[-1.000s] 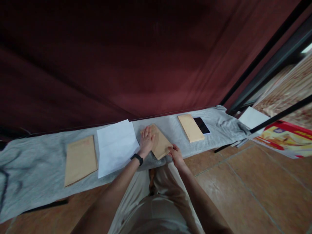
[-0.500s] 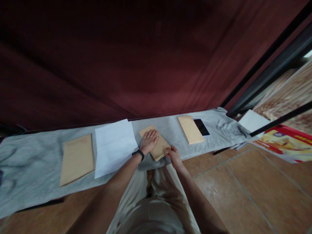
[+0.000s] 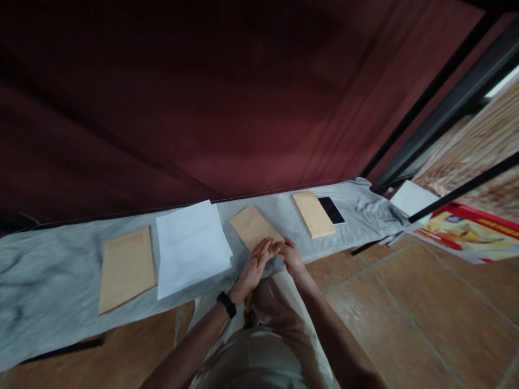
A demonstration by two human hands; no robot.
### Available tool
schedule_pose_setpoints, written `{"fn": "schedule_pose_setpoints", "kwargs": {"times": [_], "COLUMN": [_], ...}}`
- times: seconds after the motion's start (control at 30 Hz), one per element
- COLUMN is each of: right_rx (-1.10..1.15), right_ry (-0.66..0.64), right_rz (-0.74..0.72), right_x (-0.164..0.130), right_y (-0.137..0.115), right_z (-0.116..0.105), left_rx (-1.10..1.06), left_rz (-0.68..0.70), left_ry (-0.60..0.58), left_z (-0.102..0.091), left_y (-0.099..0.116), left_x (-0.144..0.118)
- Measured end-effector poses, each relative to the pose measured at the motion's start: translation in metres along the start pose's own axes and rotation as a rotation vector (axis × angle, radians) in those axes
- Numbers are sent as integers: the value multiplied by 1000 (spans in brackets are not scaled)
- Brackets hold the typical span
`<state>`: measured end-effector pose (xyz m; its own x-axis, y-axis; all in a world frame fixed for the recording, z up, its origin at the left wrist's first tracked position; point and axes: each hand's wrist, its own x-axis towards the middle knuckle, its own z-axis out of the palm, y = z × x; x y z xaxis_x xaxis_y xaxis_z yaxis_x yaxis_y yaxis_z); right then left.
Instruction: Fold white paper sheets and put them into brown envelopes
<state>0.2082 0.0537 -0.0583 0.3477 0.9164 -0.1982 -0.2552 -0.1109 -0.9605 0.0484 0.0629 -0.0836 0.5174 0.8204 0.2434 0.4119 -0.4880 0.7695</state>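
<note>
A small brown envelope [image 3: 251, 226] lies tilted on the grey cloth [image 3: 52, 273], straight in front of me. My left hand [image 3: 257, 263], with a black band at the wrist, rests flat with spread fingers on the envelope's near end. Beside it, my right hand [image 3: 290, 253] touches the envelope's near right corner with its fingers bent. The two hands meet at that near edge. I cannot tell whether the right hand pinches the paper.
On the cloth lie a white sheet [image 3: 190, 246], a larger brown envelope [image 3: 126, 267] at the left, another brown envelope [image 3: 313, 213] and a dark phone [image 3: 331, 209] at the right. A dark red curtain hangs behind. White paper [image 3: 413, 198] and a colourful poster [image 3: 470, 232] lie on the tiled floor.
My left hand has slid back from the envelope's far part to its near end, next to the right hand. The envelope stays in about the same place.
</note>
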Motion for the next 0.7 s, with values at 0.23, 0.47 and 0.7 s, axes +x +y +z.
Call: {"fn": "schedule_pose_setpoints", "kwargs": {"times": [0.23,0.47,0.7], "right_rx": [-591,-1339,-1257], "right_ry": [65,-314,-503], "right_rz": [-547,-794,-832], "right_x": [4,-25,-43], "right_y": [-74,-21,28], "right_z": [9,27,22], "left_rx": [-161,-29,127], "left_rz": [-232,-171,-142], "left_ry": [427,435,273], "left_z": [-31,-30,-31], "left_y": [15,1,-25], "left_x": [-17,-40,-19]}}
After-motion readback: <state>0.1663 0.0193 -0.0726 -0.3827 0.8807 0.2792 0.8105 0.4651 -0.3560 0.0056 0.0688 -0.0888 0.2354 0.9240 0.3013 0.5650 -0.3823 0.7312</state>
